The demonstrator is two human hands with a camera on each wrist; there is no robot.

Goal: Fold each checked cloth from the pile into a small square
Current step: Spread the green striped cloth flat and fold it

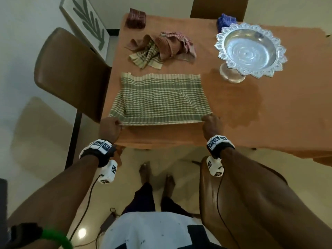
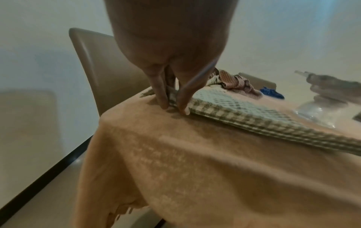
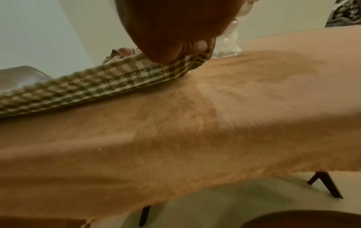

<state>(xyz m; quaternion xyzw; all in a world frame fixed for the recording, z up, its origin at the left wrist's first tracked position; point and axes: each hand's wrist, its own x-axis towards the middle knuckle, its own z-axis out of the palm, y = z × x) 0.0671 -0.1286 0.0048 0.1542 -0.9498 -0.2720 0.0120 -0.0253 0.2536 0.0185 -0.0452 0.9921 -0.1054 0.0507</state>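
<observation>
A green and cream checked cloth [image 1: 161, 98] lies spread in a wide rectangle on the orange table cover [image 1: 251, 123]. My left hand [image 1: 112, 127] pinches its near left corner [image 2: 173, 98] between thumb and fingers. My right hand [image 1: 212, 122] pinches the near right corner [image 3: 197, 60], lifting it slightly off the table. Behind the spread cloth sits the pile of loose checked cloths [image 1: 161, 48] in green, brown and pink. A folded dark red cloth [image 1: 136, 17] rests at the far left corner, a folded blue one [image 1: 225, 21] at the far right.
A silver pedestal bowl [image 1: 249, 51] with a scalloped rim stands at the right, close to the cloth's far right corner. Brown chairs stand at the left [image 1: 70, 72], at the far side [image 1: 218, 7] and by my right leg [image 1: 233, 203].
</observation>
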